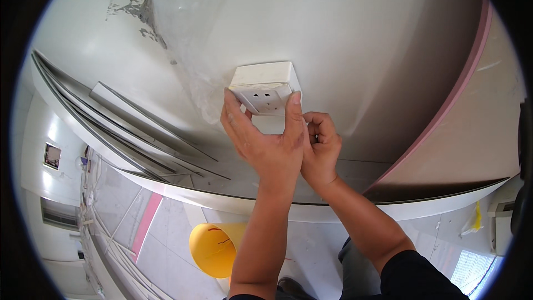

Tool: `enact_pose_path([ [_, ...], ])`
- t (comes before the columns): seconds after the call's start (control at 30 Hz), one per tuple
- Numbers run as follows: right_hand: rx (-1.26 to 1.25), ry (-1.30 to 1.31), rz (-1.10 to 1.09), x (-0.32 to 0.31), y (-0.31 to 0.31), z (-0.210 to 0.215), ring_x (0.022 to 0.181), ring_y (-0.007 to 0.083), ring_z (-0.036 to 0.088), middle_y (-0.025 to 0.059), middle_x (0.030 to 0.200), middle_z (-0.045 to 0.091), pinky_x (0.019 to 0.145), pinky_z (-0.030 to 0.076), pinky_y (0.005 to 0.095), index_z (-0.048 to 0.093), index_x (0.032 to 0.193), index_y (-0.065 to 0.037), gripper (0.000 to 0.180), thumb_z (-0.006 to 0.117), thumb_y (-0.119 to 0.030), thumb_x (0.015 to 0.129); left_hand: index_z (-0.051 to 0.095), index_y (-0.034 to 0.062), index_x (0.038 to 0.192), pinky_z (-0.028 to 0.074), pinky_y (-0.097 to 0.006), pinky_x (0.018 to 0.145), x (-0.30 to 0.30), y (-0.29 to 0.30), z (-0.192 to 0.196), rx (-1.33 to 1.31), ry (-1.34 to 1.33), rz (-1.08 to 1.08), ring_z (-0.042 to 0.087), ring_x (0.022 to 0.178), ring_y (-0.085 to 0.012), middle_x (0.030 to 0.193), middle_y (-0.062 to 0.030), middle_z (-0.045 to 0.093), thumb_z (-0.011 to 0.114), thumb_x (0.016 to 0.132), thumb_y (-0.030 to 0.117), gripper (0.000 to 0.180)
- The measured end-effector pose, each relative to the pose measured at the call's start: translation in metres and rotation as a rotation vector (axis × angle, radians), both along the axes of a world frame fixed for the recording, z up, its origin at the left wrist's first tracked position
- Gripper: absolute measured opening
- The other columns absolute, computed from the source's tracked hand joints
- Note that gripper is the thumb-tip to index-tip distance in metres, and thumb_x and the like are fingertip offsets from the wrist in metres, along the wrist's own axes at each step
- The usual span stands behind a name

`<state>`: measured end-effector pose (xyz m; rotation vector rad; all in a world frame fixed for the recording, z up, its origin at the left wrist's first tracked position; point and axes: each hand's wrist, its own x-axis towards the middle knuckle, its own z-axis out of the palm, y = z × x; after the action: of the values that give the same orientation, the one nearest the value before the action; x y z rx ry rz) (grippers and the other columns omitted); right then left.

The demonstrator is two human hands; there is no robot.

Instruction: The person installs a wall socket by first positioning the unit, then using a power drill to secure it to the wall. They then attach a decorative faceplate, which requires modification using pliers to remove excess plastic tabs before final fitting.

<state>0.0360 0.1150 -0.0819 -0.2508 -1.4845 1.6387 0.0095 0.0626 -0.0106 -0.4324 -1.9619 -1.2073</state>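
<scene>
One grip, that of the left hand [265, 147], clasped a white rectangular plastic socket box [265, 90]; the right hand [322, 153] curled just beside, its hold indeterminable.

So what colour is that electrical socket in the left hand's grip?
The electrical socket is white, slightly creamy on top; the head view shows it best.

A pale wall [355, 28] (marked by a ragged grey patch [143, 8]) stands above a light tiled floor [171, 233] with a pink strip [146, 223] and bright reflection [471, 268]
</scene>
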Motion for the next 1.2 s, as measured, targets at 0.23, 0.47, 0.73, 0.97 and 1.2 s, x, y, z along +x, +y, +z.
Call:
enact_pose_path([
  [0.23, -0.001, 0.015, 0.023, -0.004, 0.005, 0.001, 0.056, 0.0029, 0.034, -0.0040, 0.060, 0.041, 0.050, 0.029, 0.0236, 0.061, 0.099, -0.004, 0.013, 0.073, -0.007, 0.097, 0.041, -0.0090, 0.147, 0.054, -0.047, 0.095, -0.001, 0.002, 0.002, -0.001, -0.014, -0.003, 0.054, 0.124, -0.0386, 0.136, -0.0244, 0.050, 0.091, 0.081, 0.035, 0.094],
  [0.47, -0.086, -0.029, 0.166, -0.004, 0.006, 0.019, 0.058, 0.0006, 0.037, -0.0046, 0.064, 0.050, 0.051, 0.030, 0.0214, 0.059, 0.099, -0.003, 0.013, 0.068, -0.011, 0.103, 0.046, -0.0068, 0.144, 0.056, -0.043, 0.093, -0.003, -0.015, 0.005, 0.043, -0.046, -0.128, 0.061, 0.117, -0.0336, 0.132, -0.0204, 0.056, 0.090, 0.083, 0.031, 0.084],
  [0.73, -0.024, -0.068, 0.158, -0.001, 0.010, 0.024, 0.061, 0.0003, 0.038, -0.0058, 0.070, 0.051, 0.053, 0.030, 0.0208, 0.055, 0.096, -0.003, 0.018, 0.064, -0.015, 0.106, 0.071, -0.0057, 0.109, 0.060, -0.030, 0.077, -0.035, -0.059, 0.026, 0.315, -0.374, -0.404, 0.067, 0.084, -0.0142, 0.093, -0.0071, 0.071, 0.081, 0.095, 0.023, 0.034],
  [0.97, -0.011, -0.061, 0.170, -0.002, 0.015, 0.026, 0.061, 0.0001, 0.035, -0.0076, 0.070, 0.049, 0.054, 0.029, 0.0209, 0.056, 0.095, -0.005, 0.019, 0.063, -0.017, 0.107, 0.072, -0.0040, 0.104, 0.059, -0.028, 0.070, -0.044, -0.070, 0.036, 0.215, -0.584, -0.324, 0.067, 0.081, -0.0124, 0.089, -0.0056, 0.071, 0.088, 0.087, 0.034, 0.045],
  [1.2, -0.057, -0.008, 0.179, -0.005, 0.014, 0.022, 0.062, -0.0005, 0.037, -0.0081, 0.070, 0.051, 0.054, 0.029, 0.0212, 0.057, 0.093, -0.005, 0.019, 0.064, -0.017, 0.106, 0.053, 0.0003, 0.139, 0.049, -0.037, 0.085, 0.000, -0.054, 0.057, -0.155, 0.031, 0.008, 0.057, 0.108, -0.0220, 0.124, -0.0112, 0.058, 0.101, 0.064, 0.040, 0.098],
])
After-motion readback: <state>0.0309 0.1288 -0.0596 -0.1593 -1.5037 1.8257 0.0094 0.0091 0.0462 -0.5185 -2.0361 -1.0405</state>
